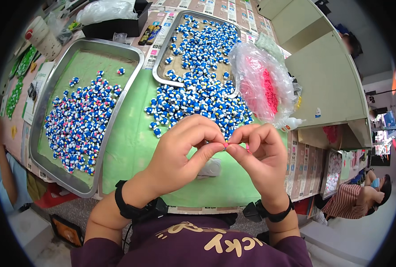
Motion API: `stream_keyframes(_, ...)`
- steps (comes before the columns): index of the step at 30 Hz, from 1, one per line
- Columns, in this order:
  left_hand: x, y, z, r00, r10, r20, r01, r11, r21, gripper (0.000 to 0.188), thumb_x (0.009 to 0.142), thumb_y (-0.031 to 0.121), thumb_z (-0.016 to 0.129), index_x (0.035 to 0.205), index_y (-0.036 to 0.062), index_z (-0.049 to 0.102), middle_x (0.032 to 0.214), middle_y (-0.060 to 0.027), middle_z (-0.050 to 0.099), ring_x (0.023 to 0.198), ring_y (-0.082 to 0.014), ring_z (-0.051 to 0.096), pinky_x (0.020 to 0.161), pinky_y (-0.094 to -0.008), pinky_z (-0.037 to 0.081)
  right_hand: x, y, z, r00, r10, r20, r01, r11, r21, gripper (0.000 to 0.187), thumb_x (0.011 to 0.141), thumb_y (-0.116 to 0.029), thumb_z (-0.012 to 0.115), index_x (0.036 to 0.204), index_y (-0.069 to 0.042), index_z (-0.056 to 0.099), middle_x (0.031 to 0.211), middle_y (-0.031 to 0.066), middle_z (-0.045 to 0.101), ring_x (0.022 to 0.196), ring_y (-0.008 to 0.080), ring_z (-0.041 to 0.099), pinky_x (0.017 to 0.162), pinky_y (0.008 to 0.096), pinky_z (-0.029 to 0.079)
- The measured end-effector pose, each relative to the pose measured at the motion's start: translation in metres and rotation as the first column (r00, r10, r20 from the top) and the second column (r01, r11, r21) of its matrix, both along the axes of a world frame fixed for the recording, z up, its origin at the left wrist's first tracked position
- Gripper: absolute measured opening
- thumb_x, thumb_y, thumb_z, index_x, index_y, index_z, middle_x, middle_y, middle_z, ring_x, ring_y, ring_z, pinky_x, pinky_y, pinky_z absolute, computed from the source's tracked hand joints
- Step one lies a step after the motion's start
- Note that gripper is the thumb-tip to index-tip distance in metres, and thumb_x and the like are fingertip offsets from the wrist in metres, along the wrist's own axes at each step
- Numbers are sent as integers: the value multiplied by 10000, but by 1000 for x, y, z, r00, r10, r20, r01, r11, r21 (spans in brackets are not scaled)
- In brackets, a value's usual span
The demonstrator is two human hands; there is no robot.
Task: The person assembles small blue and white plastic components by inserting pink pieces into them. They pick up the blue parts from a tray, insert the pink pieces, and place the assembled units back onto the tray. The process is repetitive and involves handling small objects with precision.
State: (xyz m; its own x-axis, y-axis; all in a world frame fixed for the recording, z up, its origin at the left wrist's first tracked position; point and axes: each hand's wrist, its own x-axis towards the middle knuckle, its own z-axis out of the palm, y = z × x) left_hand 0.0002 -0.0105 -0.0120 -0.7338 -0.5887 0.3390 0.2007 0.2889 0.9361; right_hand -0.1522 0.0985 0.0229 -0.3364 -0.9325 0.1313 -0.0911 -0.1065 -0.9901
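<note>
My left hand (186, 149) and my right hand (262, 153) meet above the green mat, thumbs and forefingers pinched together. A tiny pink piece (226, 144) shows between their fingertips; whatever else they grip there is mostly covered. Another bit of pink (247, 147) peeks out among the curled fingers of my right hand. Just beyond lies a heap of small blue-and-white figures (193, 100), spilling from a metal tray (162, 66). To the right, a clear plastic bag (244, 60) holds many small pink pieces (270, 91).
At left, a second metal tray (140, 58) holds blue-and-white figures with pink bits. A small white bottle (291, 123) lies beside the bag. A clear plastic object (211, 167) rests under my hands. A grey cabinet (327, 80) stands at right; other people sit at both sides.
</note>
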Motion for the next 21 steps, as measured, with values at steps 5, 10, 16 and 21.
stream_keyframes(5, -4, -2, -2, 988, 145, -56, -154, 871, -466, 160, 764, -6, 717, 893, 43, 637, 927, -74, 630, 800, -229, 591, 692, -319, 455, -2, 1, 5, 970, 16, 243, -47, 991, 122, 260, 862, 55, 657, 807, -66, 434, 929, 80, 615, 908, 117, 575, 819, 271, 476)
stream_keyframes(10, -6, -3, -4, 991, 120, -64, -136, 859, -494, 176, 738, -2, 736, 871, 52, 635, 916, -75, 632, 793, -247, 589, 671, -335, 449, -8, 0, 6, 984, 53, 171, -87, 976, 199, 277, 868, 40, 656, 797, -71, 413, 928, 65, 607, 910, 98, 558, 824, 255, 469)
stream_keyframes(16, 4, -15, -4, 994, 96, -53, -93, 994, 62, 215, 876, -52, 593, 1075, -3, 655, 1104, -90, 625, 968, -148, 620, 785, -253, 526, -24, 4, 1, 904, 350, -246, -255, 903, 345, 260, 816, 83, 614, 782, -57, 399, 824, 58, 615, 805, 126, 596, 744, 278, 475)
stream_keyframes(21, 12, -25, -2, 986, 113, -126, -58, 926, 373, 222, 917, -9, 579, 1137, -36, 604, 1138, -111, 638, 948, -147, 635, 793, -270, 532, -19, 6, -11, 880, 399, -258, -263, 861, 435, 304, 806, 98, 627, 763, -74, 381, 799, 39, 585, 781, 121, 549, 717, 277, 448)
